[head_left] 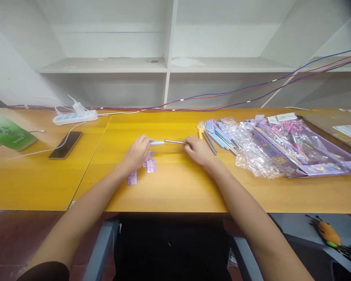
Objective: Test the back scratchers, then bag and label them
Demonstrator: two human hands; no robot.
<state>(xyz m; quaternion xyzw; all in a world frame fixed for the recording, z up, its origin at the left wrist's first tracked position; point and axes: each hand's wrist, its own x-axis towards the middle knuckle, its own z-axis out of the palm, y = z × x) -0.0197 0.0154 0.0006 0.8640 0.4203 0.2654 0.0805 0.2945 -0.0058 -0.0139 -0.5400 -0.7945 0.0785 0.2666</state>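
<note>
Above the middle of the table, my left hand [138, 151] is closed on a light blue stick [158, 143], whose end points right. My right hand [199, 150] pinches a thin silver metal rod [174, 141], its tip close to the end of the blue stick. Whether the two touch is hard to tell. Small purple printed cards [151, 166] lie just below my left hand. To the right of my right hand rest several hand-shaped scratchers [215, 132] in yellow, blue and purple with metal rods.
Clear plastic wrap [256, 156] and a purple box [324, 168] of packed items lie at right, beside a brown carton [324, 121]. At left are a phone [66, 145], a power strip [75, 117] with cables and a green package [10, 132]. White shelves [105, 65] stand behind.
</note>
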